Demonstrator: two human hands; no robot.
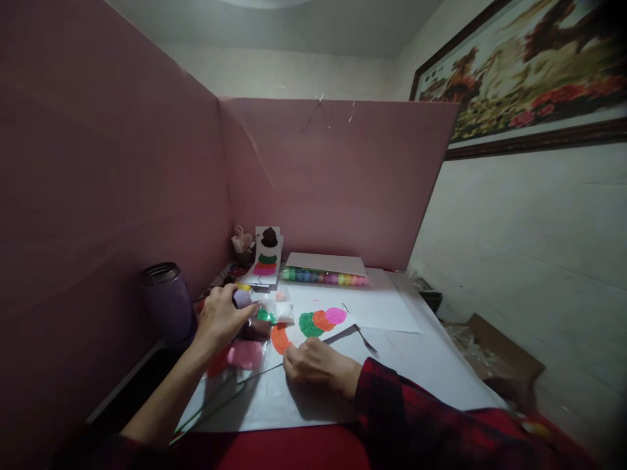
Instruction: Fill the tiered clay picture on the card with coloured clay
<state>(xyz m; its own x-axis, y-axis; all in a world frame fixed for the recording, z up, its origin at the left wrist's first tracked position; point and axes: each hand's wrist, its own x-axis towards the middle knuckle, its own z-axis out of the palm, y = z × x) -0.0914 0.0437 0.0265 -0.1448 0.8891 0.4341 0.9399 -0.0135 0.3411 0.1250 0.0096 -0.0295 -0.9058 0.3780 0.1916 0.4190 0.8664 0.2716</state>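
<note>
My left hand [219,316] is curled around a light purple lump [241,299], which looks like soft modelling clay, above a cluster of small clear packets. Among these are a pink packet [245,355], a white packet [283,312] and a green packet [266,316]. My right hand [314,363] is closed at the near edge of a white sheet [296,326], beside an orange rounded patch [281,339]. Whatever its fingertips pinch is hidden. Farther along the same sheet lie overlapping green [311,324], orange and magenta [336,316] scalloped patches.
A purple tumbler [168,303] stands at the left. Behind the packets, a card with coloured shapes [269,254] leans upright. A long pack of coloured pieces [323,277] lies at the back. A fork-like tool [366,342] rests right. Pink panels [323,183] enclose the back and left.
</note>
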